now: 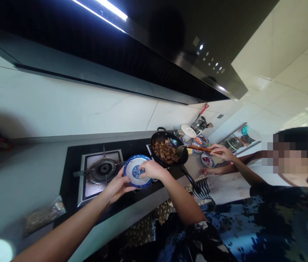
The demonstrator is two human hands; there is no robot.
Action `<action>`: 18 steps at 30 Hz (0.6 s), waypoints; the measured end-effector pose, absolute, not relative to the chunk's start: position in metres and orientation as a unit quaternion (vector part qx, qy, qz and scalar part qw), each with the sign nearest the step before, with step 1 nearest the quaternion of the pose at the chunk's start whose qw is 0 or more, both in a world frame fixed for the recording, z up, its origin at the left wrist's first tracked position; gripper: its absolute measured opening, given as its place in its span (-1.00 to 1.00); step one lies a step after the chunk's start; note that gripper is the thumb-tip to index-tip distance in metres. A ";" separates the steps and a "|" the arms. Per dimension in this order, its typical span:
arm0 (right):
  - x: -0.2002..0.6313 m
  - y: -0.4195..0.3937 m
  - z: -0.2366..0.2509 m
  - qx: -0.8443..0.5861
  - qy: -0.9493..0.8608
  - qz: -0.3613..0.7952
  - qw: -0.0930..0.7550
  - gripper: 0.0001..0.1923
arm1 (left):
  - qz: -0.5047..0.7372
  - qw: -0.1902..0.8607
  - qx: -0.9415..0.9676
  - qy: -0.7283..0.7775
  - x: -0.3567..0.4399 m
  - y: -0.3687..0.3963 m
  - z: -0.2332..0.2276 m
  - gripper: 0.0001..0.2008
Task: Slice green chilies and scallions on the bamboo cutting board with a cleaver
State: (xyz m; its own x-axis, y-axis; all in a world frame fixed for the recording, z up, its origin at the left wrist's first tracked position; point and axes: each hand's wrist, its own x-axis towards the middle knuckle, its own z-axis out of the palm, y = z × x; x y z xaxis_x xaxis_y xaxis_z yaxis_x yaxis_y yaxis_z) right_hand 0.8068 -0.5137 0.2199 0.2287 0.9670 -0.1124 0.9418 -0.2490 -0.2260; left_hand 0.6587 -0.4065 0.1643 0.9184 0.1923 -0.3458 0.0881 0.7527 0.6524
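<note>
Blue-wht bowl [133, 163] in L grip [117, 186], R grip [153, 171] over its inside.

The right hand [152, 170] partly hides the bowl [135, 162]; the hood [154, 54] is cropped.

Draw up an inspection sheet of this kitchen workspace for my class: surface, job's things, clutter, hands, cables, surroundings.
Surface: black cooktop beside a grey counter.
Job's things: blue-and-white bowl, held; dark pan with browned food.
Clutter: see-through bag on the counter; white plate beyond the pan.
Hands: left hand grips the bowl; right hand has its fingers inside it, any hold unclear.
Cables: nothing seen.
Surroundings: range hood overhead; another person's hand holds a spatula in the pan.
</note>
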 end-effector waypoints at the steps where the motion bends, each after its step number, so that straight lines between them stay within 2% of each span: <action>1: 0.806 -0.513 0.217 -0.780 -0.614 0.115 0.050 -0.88 | 0.029 0.912 0.354 0.203 0.658 -0.407 0.164 -0.20; 3: 0.805 -0.513 0.211 -0.776 -0.618 0.118 0.044 -0.94 | 0.029 0.908 0.360 0.212 0.658 -0.407 0.164 -0.19; 6: 0.804 -0.513 0.206 -0.782 -0.609 0.125 0.054 -0.81 | 0.030 0.907 0.361 0.217 0.657 -0.408 0.165 -0.17; 8: 0.803 -0.513 0.205 -0.786 -0.603 0.123 0.058 -0.80 | 0.029 0.909 0.357 0.213 0.657 -0.408 0.166 -0.16; 13: 0.801 -0.510 0.205 -0.784 -0.614 0.095 0.008 -0.89 | 0.024 0.907 0.354 0.226 0.656 -0.410 0.169 -0.13; 18: 0.800 -0.508 0.198 -0.779 -0.618 0.104 -0.016 -0.87 | 0.021 0.904 0.357 0.233 0.657 -0.411 0.171 -0.13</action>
